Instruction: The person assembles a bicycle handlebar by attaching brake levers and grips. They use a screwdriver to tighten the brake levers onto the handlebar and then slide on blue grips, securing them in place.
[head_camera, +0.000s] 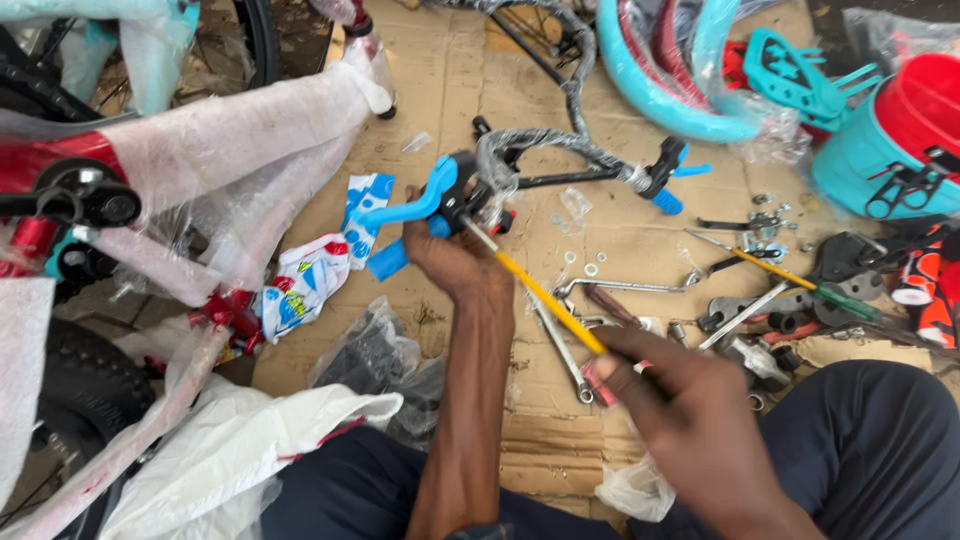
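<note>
My left hand (455, 262) grips the end of a plastic-wrapped black handlebar (560, 148) at its blue grip (388, 260), where a blue brake lever (405, 207) sticks out to the left. My right hand (672, 395) holds a screwdriver with a yellow shaft (548, 300) and a pink handle. Its tip touches the brake clamp (478, 208) beside my left hand. The handlebar's far end carries another blue grip (668, 202) and lever.
Cardboard (450, 90) covers the floor. Wrenches (565, 350), a second screwdriver (790, 280), washers and small metal parts lie to the right. A wrapped red bicycle frame (150, 160) and tyre are on the left, teal mudguards (650, 90) and a teal-red basket (890, 140) behind. Plastic bags lie near my knees.
</note>
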